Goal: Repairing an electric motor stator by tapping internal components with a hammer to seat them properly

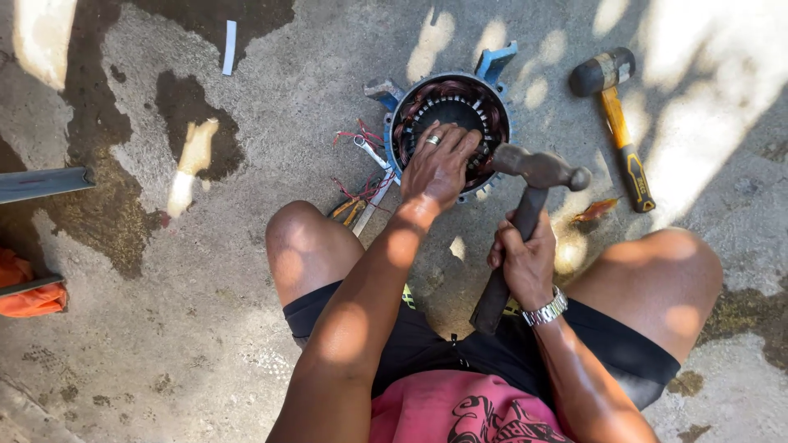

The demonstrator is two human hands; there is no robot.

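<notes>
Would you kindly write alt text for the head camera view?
A squatting person's left hand rests inside a round motor stator on concrete, while the right hand grips a metal hammer. A rubber mallet lies nearby.

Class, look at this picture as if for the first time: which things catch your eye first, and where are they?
At the top centre stands a round blue motor stator with copper windings; the left hand rests on it. Just right, the right hand grips a steel hammer raised over its rim. A rubber mallet with a yellow handle lies on the concrete floor at upper right.
</notes>
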